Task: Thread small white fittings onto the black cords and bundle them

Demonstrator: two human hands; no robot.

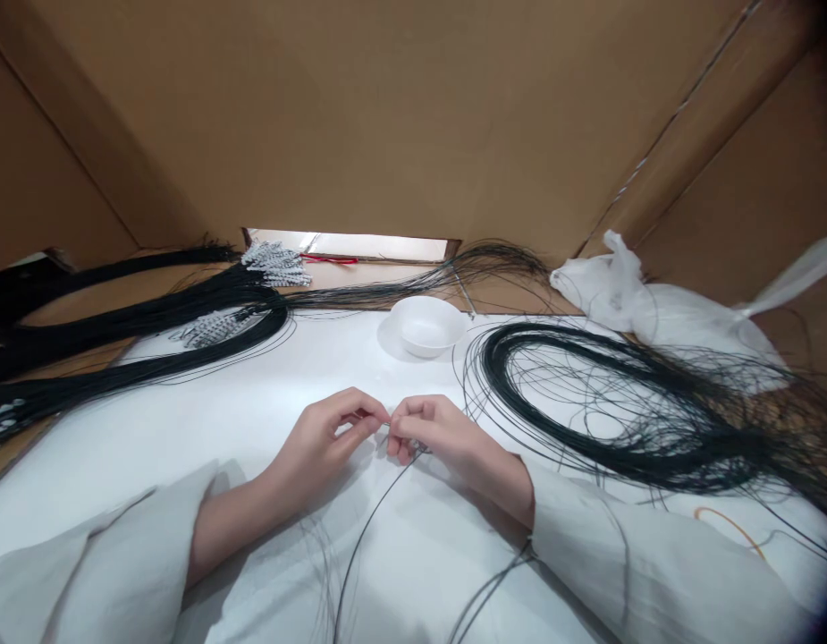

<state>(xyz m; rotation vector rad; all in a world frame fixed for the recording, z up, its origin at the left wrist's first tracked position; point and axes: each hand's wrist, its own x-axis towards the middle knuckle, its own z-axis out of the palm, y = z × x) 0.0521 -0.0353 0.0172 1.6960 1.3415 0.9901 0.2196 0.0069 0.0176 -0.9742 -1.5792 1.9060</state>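
Thumb and forefinger of my left hand (pixel 339 427) are pinched together on the end of a thin black cord, close to the fingertips of my right hand (pixel 436 427). The right fingers are curled round the same cord, with something small and pale showing under them that I cannot make out. From below my right hand the black cord (pixel 369 528) hangs down toward my lap. Beyond both hands stands a white bowl (pixel 428 326); its inside looks plain white.
A big looped bundle of black cords (pixel 587 452) lies at the right, beside a white plastic bag (pixel 695 313). More black cord bundles (pixel 118 331) with white-patterned ends (pixel 275 262) lie at the left. Cardboard walls (pixel 359 116) enclose the white table surface (pixel 252 407).
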